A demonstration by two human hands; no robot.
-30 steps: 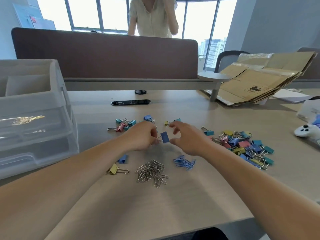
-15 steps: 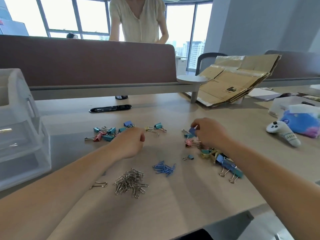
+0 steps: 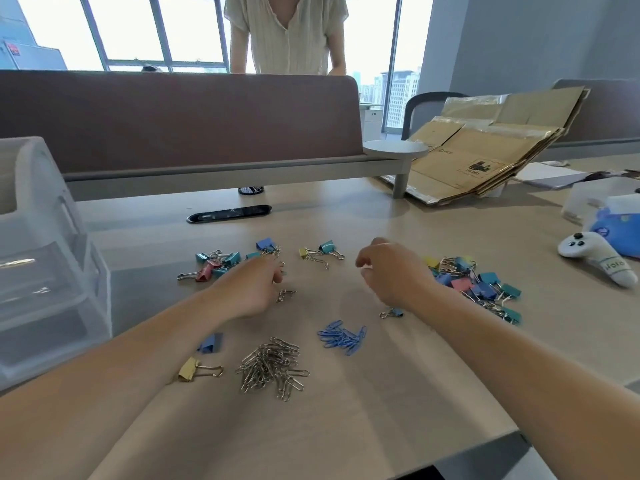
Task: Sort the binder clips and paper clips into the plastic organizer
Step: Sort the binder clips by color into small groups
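My left hand [image 3: 251, 289] rests on the table with its fingers curled in. A small silver clip [image 3: 286, 295] lies just right of its fingertips. My right hand [image 3: 391, 271] hovers with loosely spread fingers and nothing in it, left of the big pile of coloured binder clips [image 3: 476, 285]. Silver paper clips [image 3: 272, 367] and blue paper clips [image 3: 343, 337] lie in two heaps between my forearms. More binder clips [image 3: 220, 263] sit beyond my left hand. The clear plastic organizer [image 3: 45, 265] stands at the far left.
Single binder clips lie loose: a blue one [image 3: 210, 343], a yellow one [image 3: 194, 369], and a small blue one [image 3: 393, 312]. Folded cardboard [image 3: 485, 157] leans at the back right, with a white toy [image 3: 599, 259] beside it. A person stands behind the brown divider [image 3: 180, 123].
My right hand has left the right pile and come back toward the middle, without the blue binder clip it held. My left hand has stayed put.
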